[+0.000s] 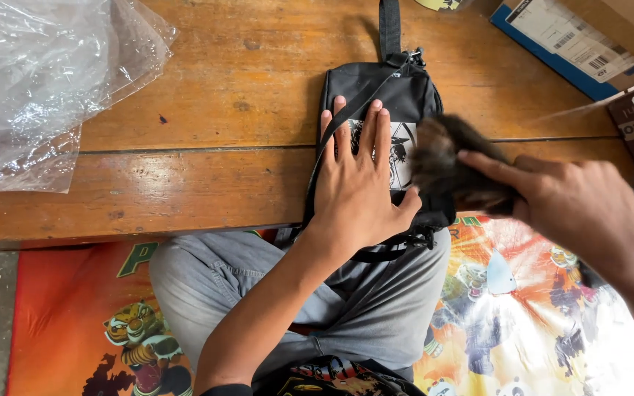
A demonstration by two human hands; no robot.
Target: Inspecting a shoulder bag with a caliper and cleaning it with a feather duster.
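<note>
A small black bag (405, 88) with a black-and-white printed panel lies on the low wooden table (207, 183), its strap running away from me. My left hand (361, 180) rests flat on the bag, fingers spread, pressing it down. My right hand (566, 202) holds a dark bristly brush (445, 165), blurred by motion, against the right side of the bag.
Crumpled clear plastic wrap (38, 81) lies on the table's far left. Cardboard boxes with labels (603, 51) stand at the far right. My legs in grey trousers (361, 308) sit on a colourful cartoon-printed mat (89, 323) below the table edge.
</note>
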